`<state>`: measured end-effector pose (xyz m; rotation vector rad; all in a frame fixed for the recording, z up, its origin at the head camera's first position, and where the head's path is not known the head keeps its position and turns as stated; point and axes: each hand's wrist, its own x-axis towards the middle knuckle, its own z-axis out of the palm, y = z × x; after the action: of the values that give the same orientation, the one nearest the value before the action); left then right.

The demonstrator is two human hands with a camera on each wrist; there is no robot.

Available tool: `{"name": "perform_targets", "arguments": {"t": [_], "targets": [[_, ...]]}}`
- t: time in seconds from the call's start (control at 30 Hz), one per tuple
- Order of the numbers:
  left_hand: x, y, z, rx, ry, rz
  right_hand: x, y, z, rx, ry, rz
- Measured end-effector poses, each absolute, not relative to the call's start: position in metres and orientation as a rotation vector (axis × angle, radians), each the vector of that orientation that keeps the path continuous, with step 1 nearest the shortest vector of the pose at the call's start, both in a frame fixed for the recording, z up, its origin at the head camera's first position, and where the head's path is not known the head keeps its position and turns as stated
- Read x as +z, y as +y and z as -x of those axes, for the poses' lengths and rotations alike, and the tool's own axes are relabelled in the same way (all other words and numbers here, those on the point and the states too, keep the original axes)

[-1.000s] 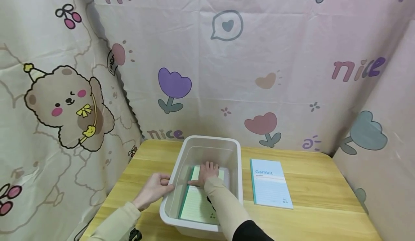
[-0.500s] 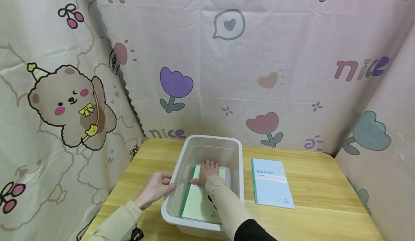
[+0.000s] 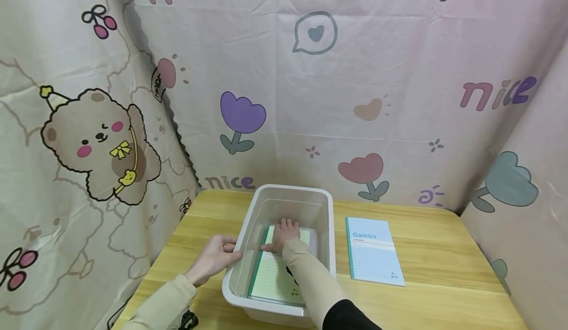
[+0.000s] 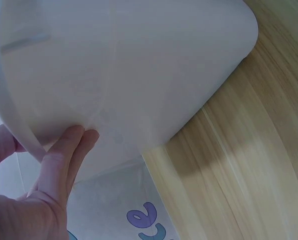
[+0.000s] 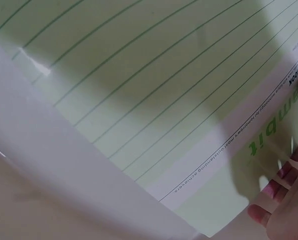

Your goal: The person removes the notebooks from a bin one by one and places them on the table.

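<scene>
A white plastic bin [image 3: 293,205] stands on the table, with a pale green lined notebook [image 3: 272,280] lying inside it. My left hand [image 3: 216,258] holds the bin's left rim. In the left wrist view, the fingers of that hand [image 4: 49,185] lie against the outer wall [image 4: 139,65], under the lip. My right hand [image 3: 284,236] reaches down into the bin and rests spread over the notebook's far end, thumb toward its left edge. Up close in the right wrist view, fingertips of the right hand [image 5: 286,205] touch the top edge of the notebook [image 5: 153,90], near the printed title.
A light blue notebook [image 3: 376,251] marked "Gambit" lies right of the bin on the wooden table [image 3: 448,266]. Behind the table hangs a printed cloth [image 3: 306,103], and another cloth with a bear [image 3: 99,147] drapes along the left side.
The head view has shifted slightly, so everything sits a little further right in it. Both hands keep their places on the bin and the green notebook.
</scene>
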<state>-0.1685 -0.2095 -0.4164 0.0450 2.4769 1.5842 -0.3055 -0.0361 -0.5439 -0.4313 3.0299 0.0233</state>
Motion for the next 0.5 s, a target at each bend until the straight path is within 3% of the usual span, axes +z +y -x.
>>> {"name": "perform_targets", "arguments": {"t": [0.5], "targets": [[-0.4152,-0.2103,0.1671,1.594,2.472,-0.087,-0.5379,-0.0411,0.3038,0.107,3.101,0.480]]}}
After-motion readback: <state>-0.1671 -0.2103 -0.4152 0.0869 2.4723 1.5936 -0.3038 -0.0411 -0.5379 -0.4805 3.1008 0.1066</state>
